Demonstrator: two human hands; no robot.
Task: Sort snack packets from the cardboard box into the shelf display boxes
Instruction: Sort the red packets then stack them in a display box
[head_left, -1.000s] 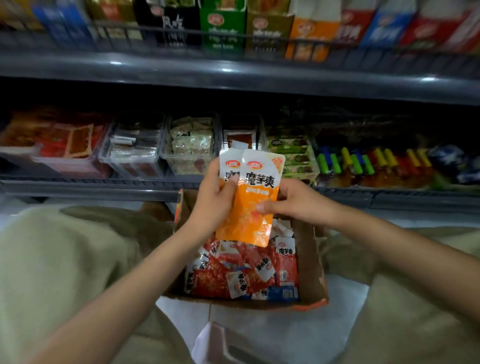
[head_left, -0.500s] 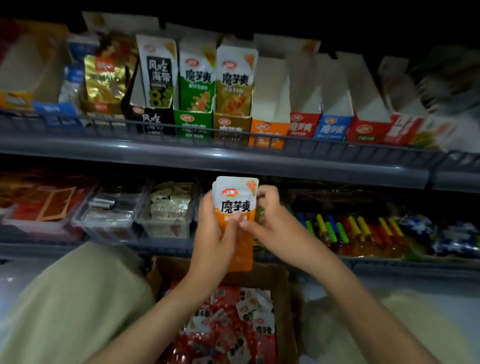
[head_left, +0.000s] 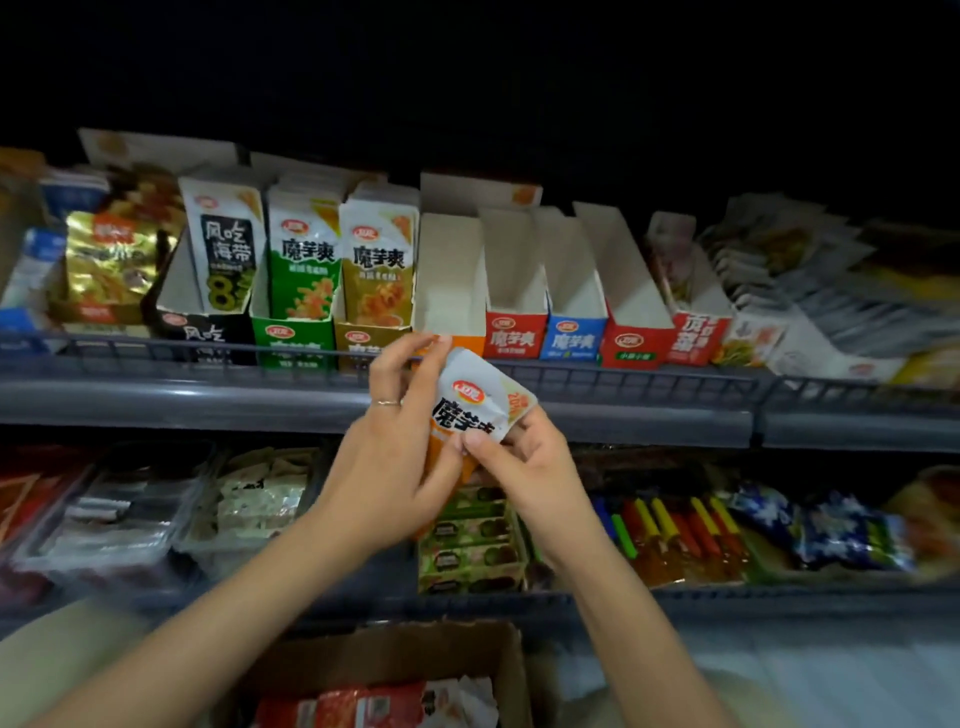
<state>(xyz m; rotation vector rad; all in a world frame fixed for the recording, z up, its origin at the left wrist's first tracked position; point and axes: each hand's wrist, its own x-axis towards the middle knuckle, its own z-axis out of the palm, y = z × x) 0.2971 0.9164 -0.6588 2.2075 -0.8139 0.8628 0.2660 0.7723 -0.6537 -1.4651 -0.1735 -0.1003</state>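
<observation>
Both hands hold a small stack of orange-and-white snack packets (head_left: 474, 410) in front of the upper shelf rail. My left hand (head_left: 387, 467) grips the stack from the left, with its fingers raised over the top edge. My right hand (head_left: 524, 467) pinches it from the lower right. Just behind stands an orange display box (head_left: 451, 291) with white inner walls and no packets showing. Beside it are a red display box (head_left: 514, 332), a blue one (head_left: 574, 335) and another red one (head_left: 636, 343). The cardboard box (head_left: 395, 660) lies below, holding red packets.
Green (head_left: 296, 338), gold (head_left: 371, 338) and black (head_left: 205, 332) display boxes at left hold upright packets. A wire rail (head_left: 623, 379) fronts the upper shelf. The lower shelf carries clear trays (head_left: 119, 519), green packs (head_left: 470, 545) and coloured tubes (head_left: 670, 525).
The view tilted up from the cardboard box to the upper shelf. Both hands lifted the orange packets from over the box up to the shelf rail, and the stack now tilts right.
</observation>
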